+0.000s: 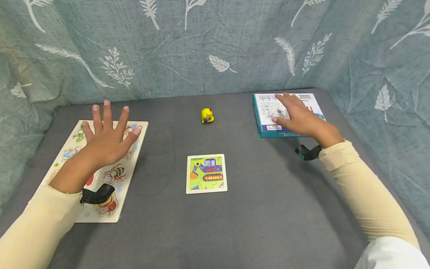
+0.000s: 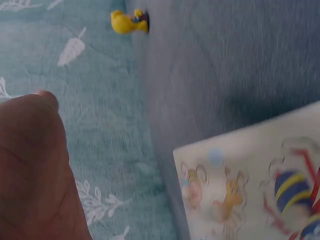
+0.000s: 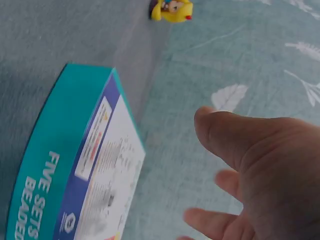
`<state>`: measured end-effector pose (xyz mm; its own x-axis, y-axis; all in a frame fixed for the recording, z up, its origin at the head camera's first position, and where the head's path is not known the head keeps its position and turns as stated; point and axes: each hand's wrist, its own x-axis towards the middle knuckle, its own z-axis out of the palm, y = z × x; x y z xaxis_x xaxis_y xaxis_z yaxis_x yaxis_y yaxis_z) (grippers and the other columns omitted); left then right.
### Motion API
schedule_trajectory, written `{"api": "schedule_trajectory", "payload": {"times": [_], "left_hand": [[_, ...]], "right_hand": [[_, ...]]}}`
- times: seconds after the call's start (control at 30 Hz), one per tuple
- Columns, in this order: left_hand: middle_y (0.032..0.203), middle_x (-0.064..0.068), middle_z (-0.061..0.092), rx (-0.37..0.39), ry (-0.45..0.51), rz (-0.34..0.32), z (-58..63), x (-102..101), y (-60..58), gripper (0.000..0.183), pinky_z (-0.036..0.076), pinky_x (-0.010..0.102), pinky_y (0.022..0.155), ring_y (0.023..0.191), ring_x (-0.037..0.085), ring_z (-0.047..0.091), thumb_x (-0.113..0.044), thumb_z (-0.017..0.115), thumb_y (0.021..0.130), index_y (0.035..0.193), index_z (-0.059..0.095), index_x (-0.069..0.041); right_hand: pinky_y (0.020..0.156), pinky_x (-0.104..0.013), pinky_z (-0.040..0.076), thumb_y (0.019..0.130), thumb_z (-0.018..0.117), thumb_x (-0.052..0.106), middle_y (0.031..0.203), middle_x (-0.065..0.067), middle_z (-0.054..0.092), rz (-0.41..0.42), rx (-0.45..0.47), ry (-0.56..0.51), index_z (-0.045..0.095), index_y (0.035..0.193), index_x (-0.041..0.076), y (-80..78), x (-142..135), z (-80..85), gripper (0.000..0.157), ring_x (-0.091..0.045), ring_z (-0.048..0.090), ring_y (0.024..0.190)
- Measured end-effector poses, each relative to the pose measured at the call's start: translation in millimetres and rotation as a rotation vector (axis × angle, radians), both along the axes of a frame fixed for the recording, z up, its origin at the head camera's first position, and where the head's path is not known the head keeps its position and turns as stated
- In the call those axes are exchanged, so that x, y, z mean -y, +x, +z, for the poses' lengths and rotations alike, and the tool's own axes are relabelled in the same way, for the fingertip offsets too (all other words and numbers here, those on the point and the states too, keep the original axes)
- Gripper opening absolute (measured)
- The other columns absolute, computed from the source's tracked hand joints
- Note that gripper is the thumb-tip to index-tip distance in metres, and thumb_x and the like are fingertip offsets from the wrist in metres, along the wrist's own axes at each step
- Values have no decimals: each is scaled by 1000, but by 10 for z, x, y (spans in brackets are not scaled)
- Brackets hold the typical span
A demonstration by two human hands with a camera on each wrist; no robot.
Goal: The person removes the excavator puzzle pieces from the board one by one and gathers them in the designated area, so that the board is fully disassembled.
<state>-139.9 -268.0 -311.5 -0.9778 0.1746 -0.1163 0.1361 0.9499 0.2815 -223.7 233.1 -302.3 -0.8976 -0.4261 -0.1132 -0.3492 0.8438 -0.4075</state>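
My left hand [image 1: 106, 144], fingers spread and holding nothing, hovers over a white wooden puzzle board [image 1: 129, 179] with insect pictures at the left. In the left wrist view, the board [image 2: 240, 150] lies below and apart from the hand [image 2: 35, 170]. Over on the right, my right hand [image 1: 299, 116] hovers above a teal and white box [image 1: 265, 112] lettered "FIVE SETS BEADED". The right wrist view shows a gap between that hand [image 3: 280, 165] and the box [image 3: 65, 130]; its fingers are extended and grip nothing.
A small square digger jigsaw [image 1: 206, 173] lies mid-table. Behind it stands a little yellow-haired toy figure [image 1: 207, 116]. A leaf-patterned cloth [image 1: 188, 56] hangs along the back of the grey table [image 1: 201, 231] and down its sides.
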Motion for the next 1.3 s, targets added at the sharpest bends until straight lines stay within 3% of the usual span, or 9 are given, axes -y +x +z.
{"api": "schedule_trajectory", "payload": {"times": [0.17, 0.3, 0.6, 0.87, 1.07, 1.3], "left_hand": [[150, 22, -35, -7, 22, -61, -57, -129, 87, 80, -17, 73, 97, 132, 35, -41, -61, 23, 101, 156, -5, -12], [153, 19, -33, 34, 39, -104, -114, -221, 146, 75, -15, 71, 100, 134, 34, -38, -57, 28, 102, 158, -1, -16], [157, 21, -21, 66, 89, -216, -240, -503, 312, 69, -4, 72, 103, 140, 39, -26, -52, 35, 103, 158, 12, -18], [160, 22, -7, 86, 110, -313, -383, -772, 466, 64, 2, 69, 106, 143, 43, -13, -51, 39, 102, 157, 23, -21], [161, 19, -5, 124, 90, -346, -474, -931, 593, 65, 1, 66, 108, 144, 41, -12, -57, 37, 100, 156, 25, -25], [161, 18, -6, 156, 52, -337, -533, -1068, 624, 66, -1, 64, 109, 145, 38, -12, -58, 40, 99, 156, 26, -27]], "right_hand": [[108, -53, 26, 98, 57, 12, 141, -25, 46, 101, -64, -95, 47, 139, -6, 26, 57, -65, 45, -39, 37, 134], [101, -52, 37, 97, 57, 8, 128, -21, 60, 99, -85, -124, 60, 127, -4, 54, 125, -90, 32, -34, 53, 119], [99, -49, 41, 98, 55, 6, 119, -15, 66, 87, -98, -246, 66, 122, -1, 131, 273, -170, 27, -31, 59, 114], [96, -47, 44, 100, 55, 10, 118, -14, 67, 141, -72, -283, 66, 122, 0, 174, 413, -248, 27, -28, 60, 112], [93, -47, 45, 100, 55, 11, 118, -12, 67, 157, -40, -294, 66, 122, 0, 208, 530, -296, 27, -26, 61, 108], [93, -44, 46, 101, 55, 14, 119, -11, 67, 180, -3, -292, 66, 124, 1, 227, 675, -339, 28, -23, 61, 108]]}}
